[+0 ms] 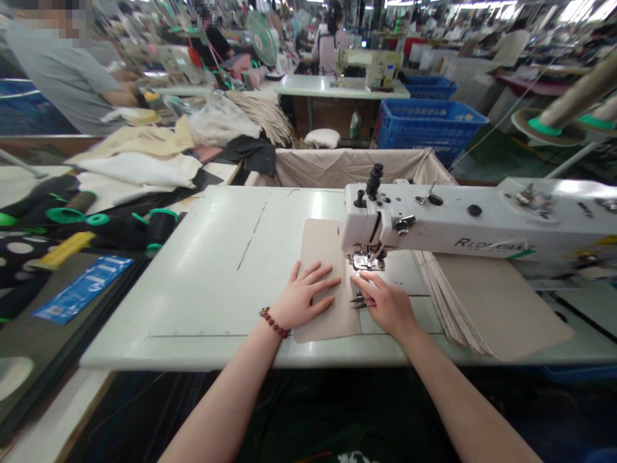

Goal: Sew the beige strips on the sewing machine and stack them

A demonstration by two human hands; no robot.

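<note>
Both bare forearms are reaching in from the near edge over the pale worktable (193,289), the left wrist wearing a dark red beaded bracelet (274,323). The left hand (308,296) is lying palm down with its fingers spread and gripping nothing, resting on a beige panel (321,241). That panel is lying flat on the tabletop, its right side running close by the needle area of the white sewing machine (434,215). The right hand (388,305) is curling around small thread snips (358,302), their dark blades pointing left over the panel's right edge, while its index fingertip is reaching just in front of the presser foot (369,262). To the right, a stack of beige panels (501,308) is lying partly beneath the machine's arm. Off to the left, a blue packet (84,289) and black thread spools (161,228) are lying near loose cloth pieces (139,170). Behind the table, a cloth-lined bin (347,164) is standing before a blue basket (429,125). Farther back, a co-worker in a grey top (62,71) is standing at the left, and a green fan (263,38) is rising beyond.
</note>
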